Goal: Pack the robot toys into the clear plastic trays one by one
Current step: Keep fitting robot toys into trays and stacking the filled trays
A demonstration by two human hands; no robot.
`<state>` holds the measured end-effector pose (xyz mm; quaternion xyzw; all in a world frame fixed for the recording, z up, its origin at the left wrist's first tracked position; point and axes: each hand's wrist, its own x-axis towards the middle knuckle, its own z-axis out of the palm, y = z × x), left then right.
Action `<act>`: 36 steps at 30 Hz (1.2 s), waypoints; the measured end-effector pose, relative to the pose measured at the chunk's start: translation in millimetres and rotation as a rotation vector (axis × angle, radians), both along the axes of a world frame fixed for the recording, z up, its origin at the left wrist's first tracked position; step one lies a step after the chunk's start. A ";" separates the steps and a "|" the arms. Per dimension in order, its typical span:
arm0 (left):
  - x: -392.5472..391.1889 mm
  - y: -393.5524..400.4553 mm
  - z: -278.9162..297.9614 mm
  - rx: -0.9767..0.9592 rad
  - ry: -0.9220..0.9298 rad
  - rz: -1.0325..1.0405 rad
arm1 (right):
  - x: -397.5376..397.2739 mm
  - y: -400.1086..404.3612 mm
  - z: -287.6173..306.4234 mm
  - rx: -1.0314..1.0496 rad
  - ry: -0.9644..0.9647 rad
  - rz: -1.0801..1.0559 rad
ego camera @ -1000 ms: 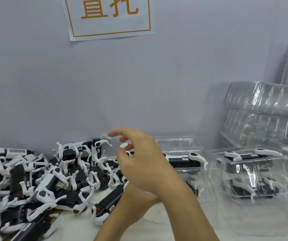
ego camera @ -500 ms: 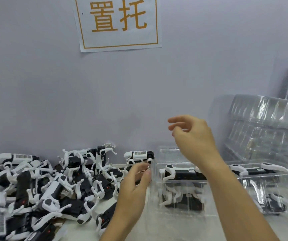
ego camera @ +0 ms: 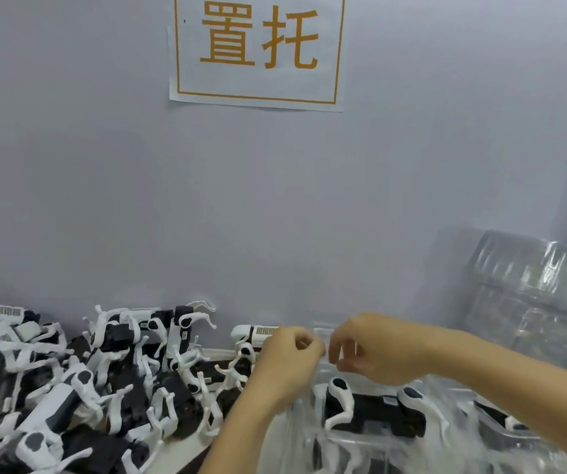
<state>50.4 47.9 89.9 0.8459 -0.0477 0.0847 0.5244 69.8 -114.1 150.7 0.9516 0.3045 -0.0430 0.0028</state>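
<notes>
Under a paper sign [ego camera: 257, 51] on the grey wall, toys [ego camera: 80, 388] lie heaped on the table's left, while the left hand [ego camera: 287, 359] and right hand [ego camera: 376, 352], fingers curled, meet over a toy-filled tray [ego camera: 374, 436], their grip too blurred to tell.

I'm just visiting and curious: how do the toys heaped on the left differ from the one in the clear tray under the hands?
The heaped toys lie loose and tangled, legs pointing every way; the toy in the clear tray lies alone and level, enclosed by plastic. The heap sits left, the tray right. Both are black-and-white, four-legged robot toys.
</notes>
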 end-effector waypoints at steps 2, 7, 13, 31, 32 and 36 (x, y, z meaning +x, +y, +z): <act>6.9 -0.6 -8.9 -0.057 0.041 -0.038 | 3.7 -7.2 -5.1 0.041 -0.030 0.035; 15.3 1.9 -17.8 -0.114 0.058 -0.107 | 13.2 -15.2 -10.8 0.159 -0.024 0.089; 24.6 9.3 -18.3 -0.318 0.039 0.068 | 48.0 -8.3 -18.3 0.214 0.006 -0.014; 7.0 29.4 -5.4 0.172 0.243 -0.291 | 61.7 9.9 -17.2 0.055 0.077 0.033; 6.7 28.4 -5.7 0.192 0.250 -0.286 | 62.8 9.0 -15.9 0.063 0.064 0.026; 9.0 27.8 -6.9 0.218 0.278 -0.268 | 67.8 1.4 -12.9 0.129 -0.039 -0.029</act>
